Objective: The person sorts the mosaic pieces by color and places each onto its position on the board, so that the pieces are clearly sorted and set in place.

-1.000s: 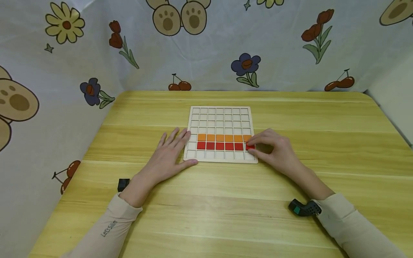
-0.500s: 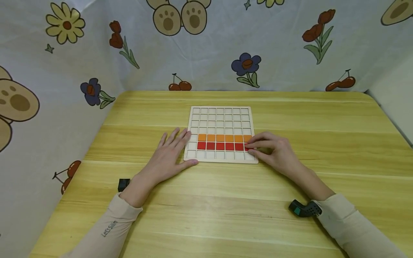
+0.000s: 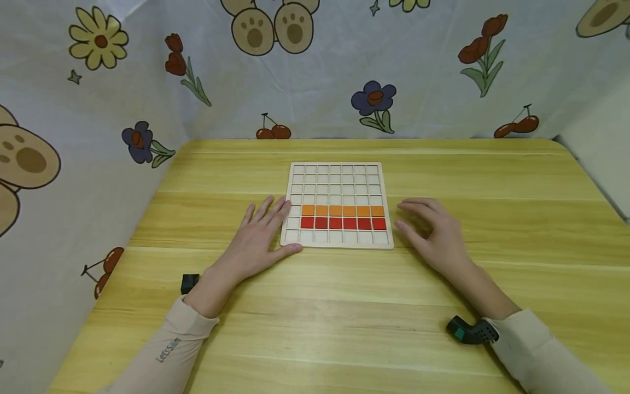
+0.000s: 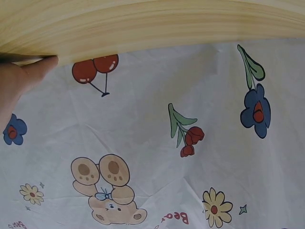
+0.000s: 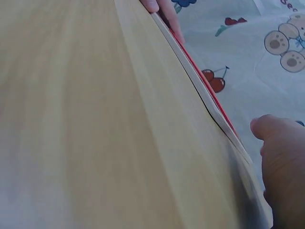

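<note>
In the head view a pale wooden grid board [image 3: 337, 179] lies flat on the table. One of its rows holds several orange square tiles [image 3: 336, 210], and the row just nearer holds several red square tiles [image 3: 336, 222]; the leftmost cell of both rows is bare. My left hand [image 3: 253, 241] rests with spread fingers at the board's left edge, its thumb on the near-left corner. Just off the right edge is my right hand [image 3: 433, 232], fingers loosely bent and holding nothing. In the right wrist view its thumb [image 5: 286, 162] is apart from the board's edge [image 5: 200, 90].
Beneath the board is a wood-grained table [image 3: 325, 328]. A white cloth [image 3: 315, 82] printed with flowers, cherries and bears hangs behind it and on the left. Each wrist carries a black device, such as the right wrist camera [image 3: 472, 331].
My right hand has let go of the rightmost red tile and moved right, off the board. That tile now lies in its cell beside the other red ones. The left hand has stayed put.
</note>
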Tool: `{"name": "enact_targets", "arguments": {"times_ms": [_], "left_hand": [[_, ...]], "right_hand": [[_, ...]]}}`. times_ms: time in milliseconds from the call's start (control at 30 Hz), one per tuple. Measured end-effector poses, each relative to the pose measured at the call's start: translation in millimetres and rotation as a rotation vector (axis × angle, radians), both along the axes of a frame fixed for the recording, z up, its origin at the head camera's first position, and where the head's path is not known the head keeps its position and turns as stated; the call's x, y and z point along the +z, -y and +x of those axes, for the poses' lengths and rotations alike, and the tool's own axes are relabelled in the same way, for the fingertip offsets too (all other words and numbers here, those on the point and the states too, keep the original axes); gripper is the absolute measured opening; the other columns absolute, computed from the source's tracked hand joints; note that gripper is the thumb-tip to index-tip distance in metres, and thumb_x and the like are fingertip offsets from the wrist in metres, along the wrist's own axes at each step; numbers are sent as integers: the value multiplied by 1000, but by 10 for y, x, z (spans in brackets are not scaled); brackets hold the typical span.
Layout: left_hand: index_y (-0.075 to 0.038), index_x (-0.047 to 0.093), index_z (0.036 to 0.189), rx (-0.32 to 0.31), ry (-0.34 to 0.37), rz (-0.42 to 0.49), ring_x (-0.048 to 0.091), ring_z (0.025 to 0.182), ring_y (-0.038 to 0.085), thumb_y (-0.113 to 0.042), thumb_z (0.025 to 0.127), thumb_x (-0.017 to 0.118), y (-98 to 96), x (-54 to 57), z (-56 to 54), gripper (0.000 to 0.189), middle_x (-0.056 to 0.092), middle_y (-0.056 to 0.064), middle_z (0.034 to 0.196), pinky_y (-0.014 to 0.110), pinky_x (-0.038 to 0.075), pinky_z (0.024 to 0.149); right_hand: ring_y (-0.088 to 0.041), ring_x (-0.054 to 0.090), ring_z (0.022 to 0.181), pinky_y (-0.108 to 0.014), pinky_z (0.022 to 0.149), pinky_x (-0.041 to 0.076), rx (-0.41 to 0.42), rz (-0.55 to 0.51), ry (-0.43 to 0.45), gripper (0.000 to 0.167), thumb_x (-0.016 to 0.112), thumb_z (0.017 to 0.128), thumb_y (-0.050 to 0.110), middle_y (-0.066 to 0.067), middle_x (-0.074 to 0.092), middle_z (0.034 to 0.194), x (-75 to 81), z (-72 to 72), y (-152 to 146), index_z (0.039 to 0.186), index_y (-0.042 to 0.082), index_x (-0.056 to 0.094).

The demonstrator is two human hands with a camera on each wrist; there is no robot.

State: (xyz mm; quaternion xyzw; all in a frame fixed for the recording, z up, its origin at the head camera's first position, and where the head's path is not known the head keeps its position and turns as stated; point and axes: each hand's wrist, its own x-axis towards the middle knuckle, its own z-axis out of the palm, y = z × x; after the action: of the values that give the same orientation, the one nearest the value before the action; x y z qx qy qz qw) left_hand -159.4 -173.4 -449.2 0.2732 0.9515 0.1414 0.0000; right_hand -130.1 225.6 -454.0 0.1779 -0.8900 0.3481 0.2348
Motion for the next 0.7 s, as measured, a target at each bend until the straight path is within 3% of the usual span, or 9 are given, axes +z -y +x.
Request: {"name": "enact_targets", "arguments": {"times_ms": [167, 233, 433, 700], "left_hand": [[-17, 19, 171, 4, 2, 6, 7, 165, 31, -72, 98, 57, 5, -21, -16, 99, 17, 4, 178, 63, 2, 131], [-17, 19, 170, 5, 5, 9, 6, 166, 31, -72, 98, 56, 5, -37, -17, 99, 17, 4, 178, 62, 2, 132], [-17, 17, 171, 5, 13, 8, 5, 166, 31, -74, 98, 54, 6, -50, 3, 100, 15, 3, 178, 62, 2, 132], [-19, 16, 171, 32, 12, 45, 7, 165, 34, -67, 104, 48, 131, 85, 10, 89, 15, 8, 178, 68, 0, 129]], "right_hand": [[-45, 47, 142, -63, 115, 39, -87, 51, 88, 61, 81, 94, 24, -20, 54, 153, 2, 81, -204, 147, 3, 60], [-50, 41, 146, -72, 114, 35, -110, 81, 124, 68, 77, 97, 31, -24, 46, 160, 13, 112, -299, 154, 4, 51], [-55, 28, 152, -78, 115, 29, -152, 200, 218, 77, 67, 103, 44, -25, 25, 171, 63, 184, -502, 164, 8, 35], [-51, 16, 159, -76, 123, 14, -159, 330, 184, 82, 62, 103, 52, -26, 16, 174, 137, 159, -578, 166, 9, 31]]}}
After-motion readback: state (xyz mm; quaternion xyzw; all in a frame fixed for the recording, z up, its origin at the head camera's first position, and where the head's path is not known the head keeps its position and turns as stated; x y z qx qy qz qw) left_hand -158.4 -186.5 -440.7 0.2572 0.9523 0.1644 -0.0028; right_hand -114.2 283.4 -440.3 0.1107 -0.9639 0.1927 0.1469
